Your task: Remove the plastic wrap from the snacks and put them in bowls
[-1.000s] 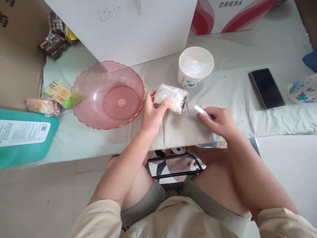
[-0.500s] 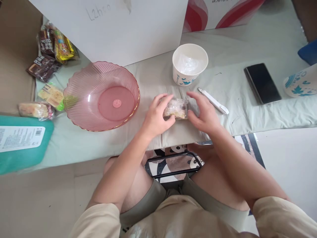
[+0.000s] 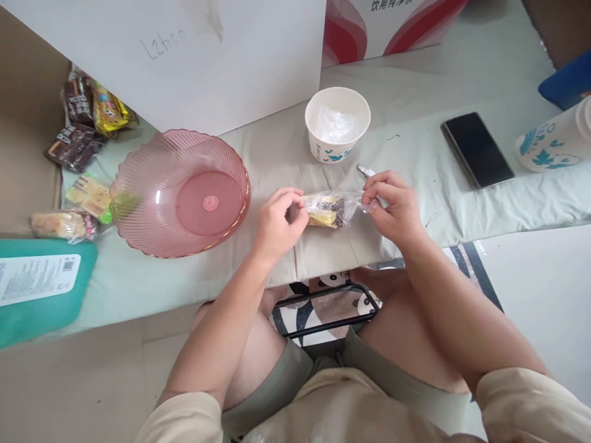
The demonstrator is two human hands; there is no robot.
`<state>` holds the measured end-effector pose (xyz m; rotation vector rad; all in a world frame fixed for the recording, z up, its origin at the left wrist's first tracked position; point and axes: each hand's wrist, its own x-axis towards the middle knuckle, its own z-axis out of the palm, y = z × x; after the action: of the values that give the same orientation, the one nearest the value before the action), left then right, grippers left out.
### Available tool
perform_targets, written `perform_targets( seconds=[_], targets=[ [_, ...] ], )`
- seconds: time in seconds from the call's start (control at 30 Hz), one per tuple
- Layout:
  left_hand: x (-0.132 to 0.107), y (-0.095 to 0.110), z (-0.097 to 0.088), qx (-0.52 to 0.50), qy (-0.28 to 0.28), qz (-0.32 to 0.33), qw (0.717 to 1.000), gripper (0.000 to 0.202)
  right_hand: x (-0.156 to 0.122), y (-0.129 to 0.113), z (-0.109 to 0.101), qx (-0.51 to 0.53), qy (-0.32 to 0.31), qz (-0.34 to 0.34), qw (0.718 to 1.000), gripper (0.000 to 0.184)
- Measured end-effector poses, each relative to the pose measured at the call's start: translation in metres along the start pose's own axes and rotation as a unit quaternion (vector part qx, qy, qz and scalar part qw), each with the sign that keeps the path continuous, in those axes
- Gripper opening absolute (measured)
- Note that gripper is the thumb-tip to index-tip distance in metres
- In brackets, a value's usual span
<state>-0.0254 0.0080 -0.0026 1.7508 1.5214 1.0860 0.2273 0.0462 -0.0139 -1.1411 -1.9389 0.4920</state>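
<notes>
A small snack in clear plastic wrapping point(image 3: 327, 212), with yellow and dark print, is stretched between my hands just above the cloth. My left hand point(image 3: 281, 221) pinches its left end between thumb and fingers. The clear right end of the wrapping is pinched in my right hand point(image 3: 392, 206). Partly hidden behind the right hand is a white utility knife point(image 3: 366, 171). Beyond my hands stands a white paper cup point(image 3: 337, 151) with blue leaf print and crumpled clear plastic inside. A pink ribbed bowl point(image 3: 157, 231) with a gold rim sits to the left.
Several wrapped snacks point(image 3: 76, 147) lie at the far left, near a teal package point(image 3: 46, 320). A white box point(image 3: 258, 74) stands at the back. On the right are a black phone point(image 3: 480, 151) and a tipped paper cup point(image 3: 549, 144).
My fingers have closed on both ends of the wrapping. The right hand has moved right, drawing the wrapping out, and the snack's yellow and dark print now shows.
</notes>
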Motion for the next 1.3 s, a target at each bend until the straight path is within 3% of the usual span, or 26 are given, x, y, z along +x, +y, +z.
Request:
perform_targets(
  seconds=[0.17, 0.23, 0.27, 0.33, 0.4, 0.53, 0.63, 0.7, 0.8, 0.9, 0.97, 1.03, 1.1, 1.13, 1.23, 1.3],
  targets=[
    [0.001, -0.009, -0.001, -0.054, 0.090, -0.100, 0.989, 0.011, -0.003, 0.016, -0.017, -0.116, 0.054, 0.076, 0.989, 0.022],
    [0.002, -0.013, 0.002, -0.088, 0.091, -0.061, 0.990, 0.006, -0.003, 0.011, -0.020, -0.099, 0.080, 0.091, 0.988, 0.027],
    [0.002, -0.015, 0.004, -0.106, 0.086, -0.030, 0.990, 0.014, -0.003, 0.006, -0.020, -0.079, 0.080, 0.084, 0.990, 0.030],
    [0.002, -0.017, 0.010, -0.113, 0.074, 0.015, 0.991, 0.042, -0.004, -0.004, -0.018, -0.054, 0.040, 0.045, 0.997, 0.033],
    [0.003, -0.019, 0.014, -0.084, 0.077, 0.014, 0.993, 0.056, -0.005, -0.011, -0.014, -0.075, -0.031, 0.006, 0.997, 0.035],
    [0.005, -0.024, 0.013, -0.027, 0.108, -0.020, 0.994, 0.047, -0.008, -0.010, -0.019, -0.114, -0.099, 0.003, 0.989, 0.014],
    [0.005, -0.027, 0.006, -0.011, 0.118, -0.049, 0.992, 0.050, -0.011, -0.004, -0.032, -0.122, -0.062, 0.009, 0.991, 0.017],
    [0.004, -0.026, 0.002, -0.005, 0.100, -0.083, 0.992, 0.039, -0.014, -0.002, -0.039, -0.124, -0.041, -0.003, 0.991, 0.014],
    [0.000, -0.020, -0.004, 0.028, 0.048, -0.102, 0.993, 0.020, -0.019, 0.000, -0.043, -0.124, -0.095, -0.029, 0.987, 0.028],
    [-0.003, -0.013, -0.012, 0.109, 0.004, -0.047, 0.993, 0.042, -0.021, 0.004, -0.045, -0.141, -0.158, -0.032, 0.977, 0.020],
    [-0.005, -0.009, -0.017, 0.149, -0.041, -0.017, 0.988, 0.055, -0.021, 0.008, -0.049, -0.146, -0.151, -0.024, 0.977, 0.019],
    [-0.006, -0.006, -0.021, 0.168, -0.080, -0.003, 0.983, 0.038, -0.021, 0.011, -0.055, -0.151, -0.117, -0.008, 0.982, 0.018],
    [-0.006, -0.005, -0.022, 0.172, -0.083, 0.017, 0.981, 0.011, -0.021, 0.013, -0.060, -0.154, -0.087, 0.011, 0.984, 0.018],
    [-0.006, -0.003, -0.022, 0.168, -0.076, 0.035, 0.982, 0.007, -0.021, 0.013, -0.061, -0.153, -0.080, 0.016, 0.985, 0.018],
    [-0.006, 0.001, -0.018, 0.157, -0.075, 0.107, 0.979, 0.019, -0.021, 0.011, -0.062, -0.141, -0.087, 0.016, 0.986, 0.020],
    [-0.003, 0.004, -0.014, 0.153, -0.077, 0.134, 0.976, 0.017, -0.021, 0.010, -0.061, -0.130, -0.085, 0.015, 0.988, 0.018]
  ],
)
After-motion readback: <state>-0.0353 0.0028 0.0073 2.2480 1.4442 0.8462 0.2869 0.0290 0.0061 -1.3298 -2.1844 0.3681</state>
